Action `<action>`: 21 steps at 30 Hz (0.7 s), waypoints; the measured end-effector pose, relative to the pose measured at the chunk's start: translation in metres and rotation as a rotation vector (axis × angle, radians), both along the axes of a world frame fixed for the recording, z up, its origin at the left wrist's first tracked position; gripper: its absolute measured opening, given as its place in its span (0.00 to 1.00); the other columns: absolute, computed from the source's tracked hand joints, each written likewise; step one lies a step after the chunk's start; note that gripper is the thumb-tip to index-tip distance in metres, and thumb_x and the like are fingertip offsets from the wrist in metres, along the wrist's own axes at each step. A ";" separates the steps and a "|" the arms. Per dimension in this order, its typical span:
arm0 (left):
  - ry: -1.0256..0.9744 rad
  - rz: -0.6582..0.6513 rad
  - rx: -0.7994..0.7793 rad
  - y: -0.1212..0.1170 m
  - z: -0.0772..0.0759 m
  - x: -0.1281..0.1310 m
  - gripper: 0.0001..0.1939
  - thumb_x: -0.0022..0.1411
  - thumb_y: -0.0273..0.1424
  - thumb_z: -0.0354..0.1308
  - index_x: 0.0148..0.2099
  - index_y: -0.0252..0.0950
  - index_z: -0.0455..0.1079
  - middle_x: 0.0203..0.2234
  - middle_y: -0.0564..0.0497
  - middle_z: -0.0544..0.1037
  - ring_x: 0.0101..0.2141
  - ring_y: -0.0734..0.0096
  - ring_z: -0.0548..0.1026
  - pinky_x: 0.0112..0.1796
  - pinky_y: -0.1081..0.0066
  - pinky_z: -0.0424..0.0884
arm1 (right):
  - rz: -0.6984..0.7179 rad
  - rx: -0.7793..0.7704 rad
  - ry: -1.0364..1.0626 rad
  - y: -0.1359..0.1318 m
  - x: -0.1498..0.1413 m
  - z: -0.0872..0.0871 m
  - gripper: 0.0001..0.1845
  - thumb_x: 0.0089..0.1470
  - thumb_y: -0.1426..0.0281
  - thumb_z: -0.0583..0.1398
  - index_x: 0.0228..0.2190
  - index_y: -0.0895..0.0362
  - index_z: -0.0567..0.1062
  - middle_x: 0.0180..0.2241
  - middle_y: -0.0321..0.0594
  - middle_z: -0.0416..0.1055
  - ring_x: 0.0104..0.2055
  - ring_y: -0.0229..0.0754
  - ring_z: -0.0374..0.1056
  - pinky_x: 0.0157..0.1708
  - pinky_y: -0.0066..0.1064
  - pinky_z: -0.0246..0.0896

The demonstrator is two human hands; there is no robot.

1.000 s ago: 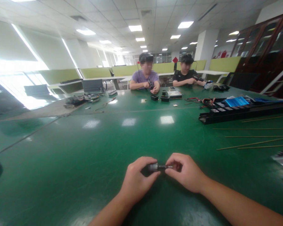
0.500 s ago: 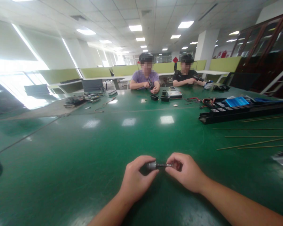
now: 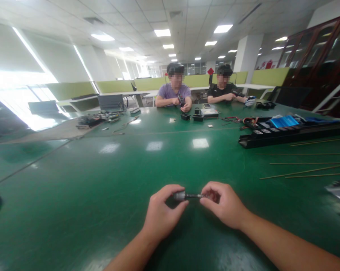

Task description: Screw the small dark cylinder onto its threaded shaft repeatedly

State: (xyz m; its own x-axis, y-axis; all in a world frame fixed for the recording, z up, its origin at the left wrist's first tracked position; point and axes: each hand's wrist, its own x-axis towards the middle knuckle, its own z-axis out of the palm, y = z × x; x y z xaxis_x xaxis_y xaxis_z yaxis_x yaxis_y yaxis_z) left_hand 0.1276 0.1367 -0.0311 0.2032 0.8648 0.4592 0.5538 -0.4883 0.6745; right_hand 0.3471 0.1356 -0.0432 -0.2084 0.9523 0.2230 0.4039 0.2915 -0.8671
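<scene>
And it's green right across the surface [image 3: 130, 162], patched with pale reflections! Over its near side, a silvery-grey cylinder [image 3: 180, 195] running into a dark shaft [image 3: 193, 195]. On the surface's right, yellowish-brown rods [image 3: 305, 163], a black channel [image 3: 271, 140], a vivid blue packet [image 3: 284, 121]! Beyond the surface, a purple shirt [image 3: 174, 91], a black shirt [image 3: 218, 91], yellow-green partitions [image 3: 116, 87] and one red diamond [image 3: 210, 71]!

Loose parts [image 3: 93, 119] lie at ten o'clock; a person in purple [image 3: 167, 92] sits at twelve; a long black channel [image 3: 294, 135] lies at two, thin rods [image 3: 305, 163] at three.
</scene>
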 end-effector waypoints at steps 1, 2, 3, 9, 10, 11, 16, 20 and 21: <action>0.000 0.000 -0.002 0.000 0.000 0.000 0.12 0.54 0.28 0.65 0.42 0.39 0.76 0.37 0.51 0.80 0.38 0.64 0.77 0.43 0.66 0.74 | -0.001 0.000 0.002 0.000 0.000 0.000 0.04 0.50 0.69 0.63 0.28 0.58 0.76 0.23 0.35 0.69 0.25 0.37 0.63 0.26 0.28 0.57; -0.002 0.002 -0.002 0.000 0.001 0.000 0.12 0.54 0.27 0.65 0.42 0.39 0.76 0.37 0.51 0.80 0.38 0.64 0.77 0.43 0.66 0.74 | -0.001 0.002 0.002 0.000 0.000 0.001 0.04 0.50 0.70 0.63 0.29 0.58 0.76 0.23 0.35 0.69 0.25 0.37 0.63 0.26 0.28 0.57; -0.003 0.002 -0.002 0.000 0.001 0.001 0.12 0.54 0.27 0.65 0.42 0.39 0.76 0.37 0.51 0.80 0.38 0.64 0.77 0.43 0.66 0.74 | -0.001 0.005 0.000 0.000 0.000 0.001 0.04 0.50 0.70 0.63 0.29 0.58 0.76 0.23 0.35 0.69 0.25 0.37 0.63 0.26 0.28 0.57; -0.013 0.008 0.006 0.000 0.002 0.001 0.12 0.54 0.26 0.64 0.42 0.40 0.76 0.37 0.51 0.80 0.38 0.66 0.77 0.41 0.67 0.73 | 0.003 0.012 0.002 -0.001 0.001 0.002 0.04 0.50 0.70 0.63 0.28 0.58 0.76 0.23 0.36 0.69 0.25 0.37 0.63 0.26 0.28 0.57; -0.014 0.007 0.008 0.000 0.002 0.001 0.12 0.54 0.26 0.64 0.42 0.40 0.76 0.38 0.51 0.80 0.38 0.66 0.77 0.41 0.67 0.73 | 0.003 0.012 0.003 -0.001 0.001 0.001 0.03 0.50 0.70 0.63 0.28 0.58 0.76 0.23 0.36 0.69 0.25 0.37 0.63 0.26 0.28 0.57; -0.015 0.005 0.009 0.000 0.002 0.001 0.12 0.54 0.26 0.64 0.42 0.39 0.76 0.38 0.51 0.80 0.38 0.65 0.77 0.41 0.67 0.73 | 0.002 0.012 0.004 -0.001 0.001 0.001 0.03 0.50 0.70 0.63 0.28 0.58 0.76 0.23 0.36 0.69 0.25 0.37 0.63 0.26 0.28 0.57; -0.019 0.011 -0.009 -0.001 0.003 0.000 0.12 0.54 0.27 0.64 0.42 0.39 0.76 0.38 0.51 0.80 0.38 0.65 0.76 0.42 0.67 0.72 | -0.004 0.011 0.009 0.001 0.001 -0.001 0.04 0.50 0.70 0.63 0.28 0.58 0.76 0.23 0.36 0.69 0.25 0.37 0.63 0.26 0.28 0.57; -0.018 0.016 -0.028 0.000 0.001 0.000 0.12 0.54 0.28 0.64 0.43 0.40 0.76 0.38 0.51 0.80 0.38 0.65 0.76 0.42 0.66 0.72 | -0.002 0.014 0.014 0.001 0.001 -0.002 0.04 0.50 0.70 0.63 0.29 0.58 0.76 0.24 0.36 0.70 0.25 0.38 0.64 0.26 0.28 0.58; -0.019 0.017 -0.032 0.000 0.001 0.000 0.12 0.54 0.28 0.64 0.43 0.40 0.76 0.38 0.51 0.80 0.38 0.65 0.76 0.42 0.66 0.72 | -0.002 0.014 0.014 0.001 0.002 -0.002 0.04 0.50 0.69 0.63 0.29 0.58 0.76 0.24 0.36 0.70 0.25 0.38 0.64 0.27 0.28 0.58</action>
State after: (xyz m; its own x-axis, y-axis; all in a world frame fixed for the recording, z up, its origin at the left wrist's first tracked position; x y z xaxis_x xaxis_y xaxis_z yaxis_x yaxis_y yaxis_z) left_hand 0.1276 0.1367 -0.0304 0.1801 0.8821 0.4352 0.5485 -0.4573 0.7000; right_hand 0.3486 0.1369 -0.0456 -0.2030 0.9496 0.2388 0.3923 0.3023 -0.8688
